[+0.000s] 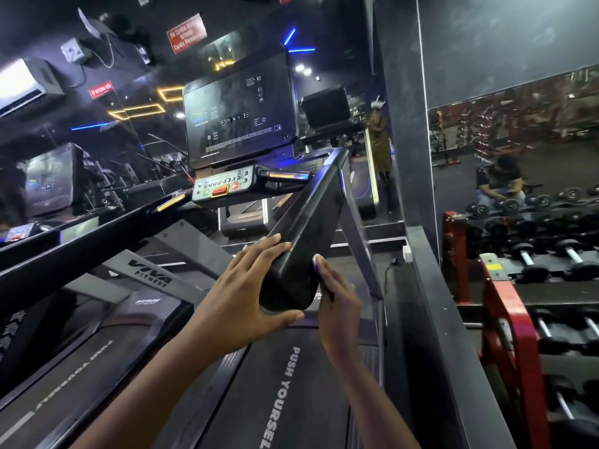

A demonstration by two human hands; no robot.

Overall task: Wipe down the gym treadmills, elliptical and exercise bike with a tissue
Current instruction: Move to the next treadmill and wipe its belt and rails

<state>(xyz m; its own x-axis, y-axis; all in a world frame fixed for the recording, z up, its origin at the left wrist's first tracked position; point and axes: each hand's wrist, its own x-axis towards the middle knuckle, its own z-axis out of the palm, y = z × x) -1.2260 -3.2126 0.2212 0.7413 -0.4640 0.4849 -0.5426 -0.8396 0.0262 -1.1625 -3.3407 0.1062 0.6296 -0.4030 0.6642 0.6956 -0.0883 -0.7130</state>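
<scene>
While the fingers [272, 242] of the left hand [246, 296] lie straight and together across the top of the handrail [311, 222], thumb stretched under its blunt near tip, the fingers [324, 270] of the right hand [338, 306] lie straight and flat against the rail's right flank. Neither hand clamps it. A white fleck [315, 260] shows at the right fingertips; whether it is the tissue or only a lit nail cannot be told, and no tissue shows elsewhere. Both hands touch the same end, so the rest of the rail lies ahead of them, its long axis climbing away toward the control panel [223, 187] and console [240, 118] of the treadmill [291, 400]. The right hand lies along that axis and the left across it, so a forward stroke looks easier for the right, with the left steadying. The rail is broad, matte black and round-edged, with faint smears on its top face.
</scene>
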